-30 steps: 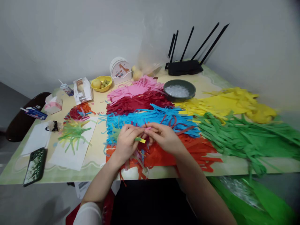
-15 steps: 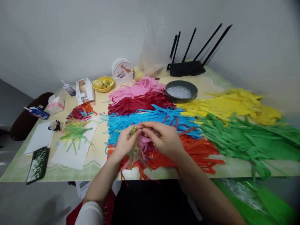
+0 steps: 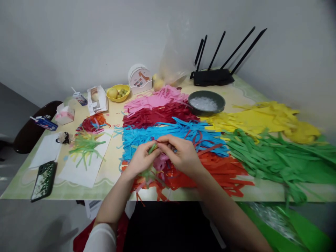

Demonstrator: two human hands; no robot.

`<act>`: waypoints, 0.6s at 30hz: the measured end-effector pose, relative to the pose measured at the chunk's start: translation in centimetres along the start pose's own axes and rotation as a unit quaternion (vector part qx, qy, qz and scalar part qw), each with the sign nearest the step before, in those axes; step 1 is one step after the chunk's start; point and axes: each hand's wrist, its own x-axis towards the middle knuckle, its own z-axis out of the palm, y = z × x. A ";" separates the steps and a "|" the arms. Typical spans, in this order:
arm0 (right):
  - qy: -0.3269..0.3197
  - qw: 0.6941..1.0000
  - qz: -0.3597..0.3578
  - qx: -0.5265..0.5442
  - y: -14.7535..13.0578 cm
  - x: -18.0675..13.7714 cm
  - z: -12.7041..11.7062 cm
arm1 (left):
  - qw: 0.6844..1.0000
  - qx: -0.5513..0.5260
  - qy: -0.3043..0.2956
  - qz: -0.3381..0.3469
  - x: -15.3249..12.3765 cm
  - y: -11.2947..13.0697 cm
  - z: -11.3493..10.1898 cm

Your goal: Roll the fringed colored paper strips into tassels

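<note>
My left hand (image 3: 143,158) is closed on a small bundle of coloured strips (image 3: 160,163), pink and green ones showing below the fingers. My right hand (image 3: 181,154) meets it fingertip to fingertip, pinching the top of the same bundle; the exact grip is partly hidden. Beneath both hands lie blue fringed strips (image 3: 141,134) and orange-red fringed strips (image 3: 217,171). Dark red strips (image 3: 157,115) and pink strips (image 3: 157,99) are heaped farther back. To the right spread green strips (image 3: 278,154) and yellow strips (image 3: 267,115).
A dark bowl (image 3: 193,107) holding small clear pieces stands behind the strips, near a black router (image 3: 214,77). Leftward are a finished-looking multicoloured tassel (image 3: 88,148) on white paper (image 3: 78,175), a phone (image 3: 43,182), a yellow fruit bowl (image 3: 118,99) and a tissue pack (image 3: 64,114).
The view has shifted slightly, moving background things a little to the right. Both hands stay together on the bundle, with small finger movements; a dark pink tip now shows between the fingertips.
</note>
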 end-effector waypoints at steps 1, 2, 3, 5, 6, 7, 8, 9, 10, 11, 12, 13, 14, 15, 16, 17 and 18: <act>0.010 1.000 0.007 0.003 0.1 0.1 -0.1 | 0.998 -0.052 -0.011 -0.016 0.0 0.0 -0.1; 0.020 1.000 0.017 0.011 0.3 0.1 -0.2 | 0.994 -0.103 -0.023 -0.034 0.0 0.1 -0.1; 0.032 0.999 0.028 0.023 0.4 0.1 -0.4 | 0.988 -0.145 -0.028 -0.049 0.0 0.2 -0.2; 0.062 0.996 0.048 0.043 0.5 -0.2 -0.6 | 0.980 -0.189 -0.008 -0.064 0.0 0.3 -0.3; 0.081 0.994 0.058 0.042 0.5 -0.3 -0.7 | 0.980 -0.190 0.018 -0.062 0.0 0.4 -0.3; 0.100 0.992 0.066 0.030 0.3 -0.6 -0.7 | 0.980 -0.185 0.049 -0.056 0.0 0.4 -0.3; 0.113 0.991 0.074 0.009 0.1 -0.8 -0.6 | 0.980 -0.178 0.079 -0.049 0.0 0.4 -0.2; 0.119 0.990 0.077 -0.015 -0.2 -1.1 -0.5 | 0.979 -0.170 0.104 -0.042 0.0 0.4 -0.2; 0.115 0.990 0.076 -0.038 -0.5 -1.3 -0.4 | 0.979 -0.159 0.122 -0.035 -0.1 0.4 -0.1; 0.105 0.990 0.072 -0.054 -0.7 -1.6 -0.2 | 0.980 -0.145 0.134 -0.030 -0.1 0.4 0.0; 0.092 0.991 0.067 -0.063 -0.9 -1.7 0.0 | 0.981 -0.132 0.141 -0.024 -0.2 0.5 0.0; 0.084 0.992 0.064 -0.067 -1.0 -1.9 0.2 | 0.982 -0.118 0.145 -0.018 -0.3 0.5 0.1; 0.079 0.992 0.063 -0.070 -1.1 -1.9 0.3 | 0.983 -0.105 0.147 -0.012 -0.3 0.5 0.1; 0.076 0.992 0.064 -0.072 -1.1 -2.0 0.5 | 0.984 -0.094 0.149 -0.006 -0.4 0.5 0.2; 0.075 0.992 0.066 -0.075 -1.1 -2.0 0.5 | 0.985 -0.086 0.152 0.000 -0.4 0.6 0.2; 0.075 0.992 0.066 -0.077 -1.1 -2.0 0.5 | 0.984 -0.083 0.156 0.004 -0.4 0.6 0.2; 0.074 0.992 0.064 -0.079 -1.1 -1.9 0.5 | 0.984 -0.081 0.161 0.007 -0.4 0.7 0.2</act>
